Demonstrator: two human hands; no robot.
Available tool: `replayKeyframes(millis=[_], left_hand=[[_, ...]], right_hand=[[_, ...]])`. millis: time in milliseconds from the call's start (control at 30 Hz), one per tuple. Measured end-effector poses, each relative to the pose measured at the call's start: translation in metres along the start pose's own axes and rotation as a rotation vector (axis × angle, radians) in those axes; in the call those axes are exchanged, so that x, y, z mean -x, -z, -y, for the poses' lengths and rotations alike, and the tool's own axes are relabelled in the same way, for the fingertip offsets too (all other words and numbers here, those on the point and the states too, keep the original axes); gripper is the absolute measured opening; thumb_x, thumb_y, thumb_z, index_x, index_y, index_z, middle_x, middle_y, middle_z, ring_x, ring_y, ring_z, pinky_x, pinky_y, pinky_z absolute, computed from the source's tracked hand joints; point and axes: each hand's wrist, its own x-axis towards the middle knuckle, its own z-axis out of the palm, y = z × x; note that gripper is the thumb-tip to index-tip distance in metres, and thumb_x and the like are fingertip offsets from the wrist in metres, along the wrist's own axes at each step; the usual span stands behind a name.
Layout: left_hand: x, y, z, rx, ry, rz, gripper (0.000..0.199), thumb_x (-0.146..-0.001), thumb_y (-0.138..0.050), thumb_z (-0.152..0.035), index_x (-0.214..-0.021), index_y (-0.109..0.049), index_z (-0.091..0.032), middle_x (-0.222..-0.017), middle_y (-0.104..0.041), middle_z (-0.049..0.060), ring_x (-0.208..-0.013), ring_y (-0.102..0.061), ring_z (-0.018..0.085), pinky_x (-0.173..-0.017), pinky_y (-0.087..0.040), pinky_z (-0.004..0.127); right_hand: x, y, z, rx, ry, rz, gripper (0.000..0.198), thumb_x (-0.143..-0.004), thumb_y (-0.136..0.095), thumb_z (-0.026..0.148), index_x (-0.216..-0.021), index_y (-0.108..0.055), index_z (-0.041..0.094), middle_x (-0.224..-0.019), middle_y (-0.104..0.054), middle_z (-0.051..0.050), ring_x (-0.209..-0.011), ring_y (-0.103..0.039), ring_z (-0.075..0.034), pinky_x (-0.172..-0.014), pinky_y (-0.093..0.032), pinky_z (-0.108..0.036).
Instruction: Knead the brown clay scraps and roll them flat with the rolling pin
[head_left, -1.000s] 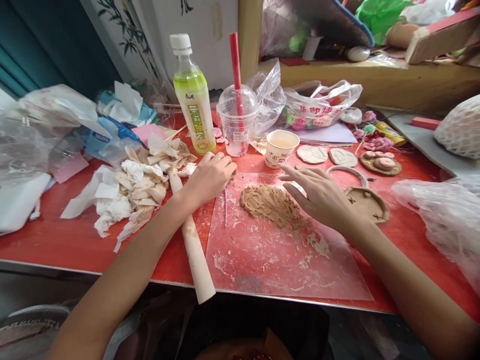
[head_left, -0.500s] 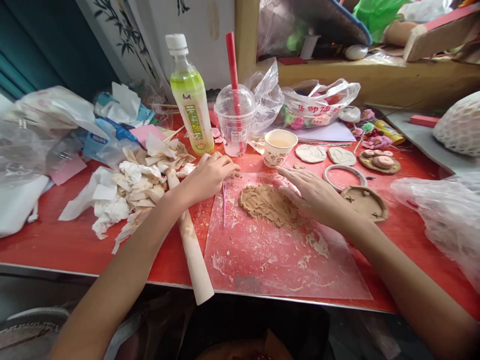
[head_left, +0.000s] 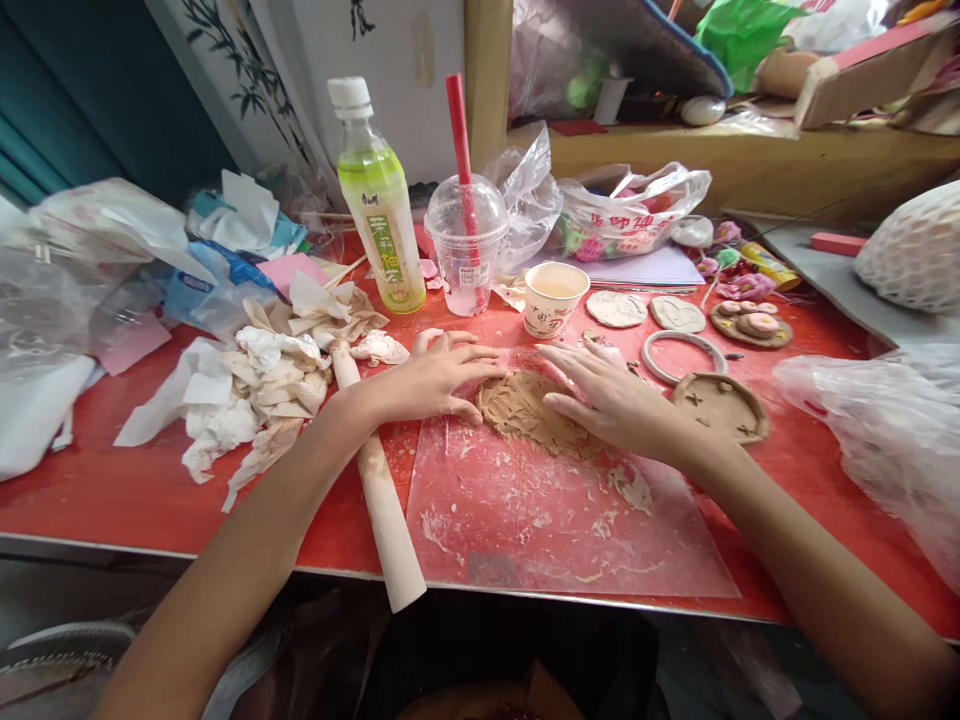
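Observation:
A flattened, rough-surfaced slab of brown clay (head_left: 525,410) lies on a clear plastic sheet (head_left: 525,530) smeared with clay bits. My left hand (head_left: 435,378) is open at the slab's left edge, fingers spread and pointing right. From the other side my right hand (head_left: 600,390) reaches over the slab's right part, fingers stretched out; it covers that edge. Neither hand grips anything. Under my left wrist runs a pale rolling pin (head_left: 386,520), its near end jutting past the table edge. A thin purple stick beside the slab is mostly hidden by my left hand.
Behind the slab stand a paper cup (head_left: 555,300), a plastic cup with red straw (head_left: 466,250) and a tea bottle (head_left: 381,210). Crumpled tissues (head_left: 277,375) lie left. To the right are a ring (head_left: 682,355), a clay dish (head_left: 720,405) and plastic bags (head_left: 877,420).
My left hand has come down and toward the slab, and its fingers have spread. My right hand has shifted slightly left over the clay. The view has moved a little.

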Motion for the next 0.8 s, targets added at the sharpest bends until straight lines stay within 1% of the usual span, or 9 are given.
replayKeyframes(millis=[67,200,367,433,533,600,667,733,800], left_hand=[[-0.001,-0.003,-0.001,-0.070,0.004,-0.039,0.050,-0.083,-0.058,-0.038,-0.130,-0.042,-0.036,-0.143,-0.038,0.000,-0.129,-0.027,0.029,-0.103,-0.018,0.050],[-0.002,-0.007,-0.003,-0.237,-0.054,-0.130,0.041,-0.086,-0.056,-0.028,-0.126,-0.049,-0.030,-0.140,-0.043,0.002,-0.129,-0.030,0.028,-0.104,-0.014,0.051],[-0.002,-0.011,-0.008,-0.443,-0.117,-0.187,0.036,-0.091,-0.043,-0.019,-0.126,-0.050,-0.020,-0.134,-0.049,0.008,-0.128,-0.034,0.026,-0.107,-0.014,0.049],[-0.001,-0.013,-0.011,-0.505,-0.116,-0.172,0.040,-0.092,-0.039,-0.016,-0.131,-0.045,-0.018,-0.134,-0.049,0.010,-0.129,-0.034,0.025,-0.107,-0.015,0.049],[0.001,-0.014,-0.017,-0.570,-0.117,-0.151,0.045,-0.092,-0.032,-0.010,-0.136,-0.037,-0.015,-0.137,-0.045,0.011,-0.131,-0.032,0.023,-0.108,-0.015,0.048],[0.001,-0.014,-0.019,-0.577,-0.116,-0.139,0.047,-0.092,-0.027,-0.006,-0.137,-0.035,-0.014,-0.138,-0.043,0.011,-0.131,-0.030,0.022,-0.108,-0.014,0.047],[-0.001,-0.013,-0.018,-0.538,-0.103,-0.134,0.045,-0.092,-0.029,-0.008,-0.136,-0.036,-0.015,-0.137,-0.044,0.011,-0.131,-0.030,0.023,-0.108,-0.015,0.047],[-0.003,-0.012,-0.014,-0.447,-0.079,-0.142,0.039,-0.093,-0.037,-0.019,-0.132,-0.041,-0.017,-0.135,-0.045,0.012,-0.130,-0.030,0.025,-0.105,-0.018,0.047],[-0.006,-0.012,-0.010,-0.322,-0.055,-0.157,0.037,-0.091,-0.046,-0.033,-0.126,-0.049,-0.021,-0.135,-0.045,0.010,-0.128,-0.031,0.027,-0.102,-0.022,0.046]], right_hand=[[0.001,-0.001,0.004,-0.044,0.004,0.076,0.073,-0.088,-0.032,0.059,-0.143,-0.027,0.010,-0.143,-0.036,-0.012,-0.135,-0.024,-0.031,-0.112,-0.017,-0.054],[0.002,-0.002,0.010,-0.114,-0.069,0.160,0.092,-0.078,-0.040,0.070,-0.144,-0.023,0.008,-0.144,-0.035,-0.012,-0.137,-0.013,-0.038,-0.108,-0.023,-0.058],[-0.003,-0.004,0.010,-0.155,-0.044,0.150,0.098,-0.072,-0.049,0.071,-0.144,-0.024,0.011,-0.144,-0.035,-0.011,-0.137,-0.016,-0.037,-0.109,-0.023,-0.056],[-0.004,-0.005,0.010,-0.172,-0.035,0.149,0.098,-0.071,-0.051,0.071,-0.145,-0.023,0.012,-0.145,-0.034,-0.011,-0.136,-0.018,-0.036,-0.107,-0.027,-0.054],[-0.005,-0.004,0.012,-0.199,-0.019,0.143,0.097,-0.071,-0.050,0.071,-0.145,-0.023,0.014,-0.143,-0.037,-0.013,-0.134,-0.025,-0.036,-0.102,-0.035,-0.053],[-0.006,-0.003,0.013,-0.204,-0.011,0.137,0.096,-0.071,-0.051,0.071,-0.145,-0.023,0.015,-0.141,-0.040,-0.013,-0.132,-0.029,-0.036,-0.100,-0.036,-0.052],[-0.006,-0.003,0.013,-0.202,-0.007,0.133,0.094,-0.071,-0.053,0.069,-0.145,-0.024,0.017,-0.141,-0.041,-0.012,-0.132,-0.029,-0.036,-0.100,-0.037,-0.052],[-0.007,-0.003,0.012,-0.194,-0.016,0.134,0.087,-0.075,-0.049,0.066,-0.144,-0.026,0.018,-0.139,-0.043,-0.012,-0.132,-0.030,-0.036,-0.099,-0.038,-0.053],[-0.009,-0.001,0.014,-0.163,-0.023,0.129,0.072,-0.085,-0.039,0.060,-0.142,-0.030,0.018,-0.137,-0.046,-0.011,-0.130,-0.035,-0.034,-0.101,-0.035,-0.054]])
